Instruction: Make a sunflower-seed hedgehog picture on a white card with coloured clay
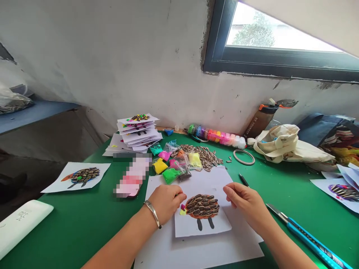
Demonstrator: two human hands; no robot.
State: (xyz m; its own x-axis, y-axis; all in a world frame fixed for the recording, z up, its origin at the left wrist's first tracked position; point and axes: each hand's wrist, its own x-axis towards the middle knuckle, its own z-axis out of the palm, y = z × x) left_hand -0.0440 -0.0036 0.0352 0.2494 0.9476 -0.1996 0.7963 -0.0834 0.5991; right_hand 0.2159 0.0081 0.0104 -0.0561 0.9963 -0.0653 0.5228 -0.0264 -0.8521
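A white paper card [187,228] lies over larger white sheets [168,252], between my hands. It carries a bird-like animal figure [202,206] with a body of striped sunflower seeds, dark legs, and a small yellow and magenta head. My left hand [166,203], a silver bracelet on its wrist, has its fingers closed at the card's upper left, next to the head. At the upper right edge my right hand [245,201] pinches the card between thumb and fingers; its fingertips partly cover the corner.
Behind the sheets are colored clay bags [171,175] and loose sunflower seeds [206,157]. A card stack [140,134] stands at back left, another seed-animal card [63,183] nearer. On the right lie a black pen [243,180], blue cutter [305,237] and tape ring [244,157].
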